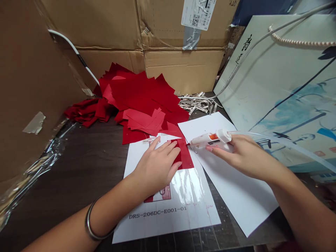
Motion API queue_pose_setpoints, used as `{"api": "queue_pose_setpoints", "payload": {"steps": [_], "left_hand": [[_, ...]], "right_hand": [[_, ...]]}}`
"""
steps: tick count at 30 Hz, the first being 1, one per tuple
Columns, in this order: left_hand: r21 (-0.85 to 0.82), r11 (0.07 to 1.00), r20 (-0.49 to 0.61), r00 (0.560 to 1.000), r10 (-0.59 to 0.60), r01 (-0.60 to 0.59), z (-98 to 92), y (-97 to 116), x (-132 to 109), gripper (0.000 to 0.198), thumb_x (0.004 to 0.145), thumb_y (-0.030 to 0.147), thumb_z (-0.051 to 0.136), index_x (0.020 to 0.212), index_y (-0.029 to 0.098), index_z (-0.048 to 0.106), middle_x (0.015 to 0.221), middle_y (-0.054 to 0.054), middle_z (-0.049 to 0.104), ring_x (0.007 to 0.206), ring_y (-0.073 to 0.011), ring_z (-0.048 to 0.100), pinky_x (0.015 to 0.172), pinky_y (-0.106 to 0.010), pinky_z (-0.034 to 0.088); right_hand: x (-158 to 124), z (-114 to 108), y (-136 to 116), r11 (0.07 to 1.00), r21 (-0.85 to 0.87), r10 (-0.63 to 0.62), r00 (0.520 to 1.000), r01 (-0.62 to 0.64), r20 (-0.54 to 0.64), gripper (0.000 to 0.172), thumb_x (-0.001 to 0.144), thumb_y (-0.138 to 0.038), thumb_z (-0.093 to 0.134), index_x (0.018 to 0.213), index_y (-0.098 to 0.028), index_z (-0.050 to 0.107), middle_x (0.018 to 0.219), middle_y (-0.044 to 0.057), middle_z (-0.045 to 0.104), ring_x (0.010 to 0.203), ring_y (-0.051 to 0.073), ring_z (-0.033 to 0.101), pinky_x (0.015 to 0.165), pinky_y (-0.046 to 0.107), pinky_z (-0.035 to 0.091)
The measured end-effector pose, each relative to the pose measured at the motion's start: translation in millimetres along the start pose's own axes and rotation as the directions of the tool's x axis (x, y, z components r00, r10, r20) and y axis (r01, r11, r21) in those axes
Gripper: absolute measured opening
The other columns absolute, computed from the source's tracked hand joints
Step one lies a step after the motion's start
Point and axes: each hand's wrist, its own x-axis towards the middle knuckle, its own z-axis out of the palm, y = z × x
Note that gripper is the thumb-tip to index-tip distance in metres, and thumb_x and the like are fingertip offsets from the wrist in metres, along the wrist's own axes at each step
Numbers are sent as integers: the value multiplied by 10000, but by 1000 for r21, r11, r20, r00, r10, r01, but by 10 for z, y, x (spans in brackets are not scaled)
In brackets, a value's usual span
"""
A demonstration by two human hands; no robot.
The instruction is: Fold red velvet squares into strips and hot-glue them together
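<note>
Facing cardboard boxes (183, 66) over a dark table (86, 164), left hand (157, 168) spreads on red fabric (187, 157), right hand (244, 155) clasps glue gun (210, 139).

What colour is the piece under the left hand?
The piece is red, pressed flat under the left hand. Head view shows it best.

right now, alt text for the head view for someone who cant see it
A left hand presses a red square flat on a laminated sheet while the right hand holds a white glue gun with its nozzle at the square's edge. Behind lie a pile of red pieces and silver clips, against cardboard boxes.
</note>
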Motion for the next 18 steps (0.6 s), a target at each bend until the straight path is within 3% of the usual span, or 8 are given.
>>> {"api": "queue_pose_setpoints", "payload": {"steps": [3, 8, 11, 14, 18], "left_hand": [[2, 1000, -1, 1000, 1, -1, 0, 4, -2, 281, 967, 295, 453, 1169, 145, 578, 1279, -112, 627, 1271, -263, 524, 1167, -505, 227], [-2, 1000, -3, 1000, -1, 1, -4, 9, -1, 280, 961, 293, 459, 1164, 143, 578, 1279, -116, 626, 1239, -267, 549, 1156, -511, 249], [-4, 1000, -6, 1000, 4, -4, 5, 5, 0, 287, 961, 295, 452, 1167, 140, 580, 1274, -115, 629, 1245, -269, 544, 1158, -512, 246], [-2, 1000, -12, 1000, 5, -5, 18, -1, 0, 295, 965, 295, 443, 1172, 137, 582, 1253, -110, 642, 1248, -267, 542, 1166, -510, 231], [1, 1000, -21, 1000, 8, -8, 20, -5, 0, 303, 967, 293, 435, 1169, 126, 587, 1256, -114, 639, 1237, -264, 551, 1167, -507, 230]], "right_hand": [[-19, 2, -3, 999, -54, 1, 1000, -1, 1, 386, 904, -573, 468, 946, -262, 693, 859, 29, 715, 749, 217, 649, 654, 315, 464], [-12, -36, -83, 988, -27, -153, 988, 152, -13, 330, 915, -518, 487, 853, -258, 681, 775, -10, 692, 668, 164, 623, 593, 273, 433], [-17, -29, -99, 981, 7, -191, 979, 192, -68, 276, 918, -477, 504, 933, -285, 702, 886, -10, 712, 763, 176, 651, 654, 278, 465], [-43, -8, -77, 989, 26, -141, 983, 145, -114, 276, 920, -474, 503, 1017, -314, 706, 1029, -4, 715, 881, 212, 672, 716, 298, 494], [-66, 12, -35, 1000, -9, -1, 1000, 1, 11, 342, 906, -547, 482, 1022, -311, 700, 933, 6, 732, 794, 224, 680, 649, 316, 496]]}}
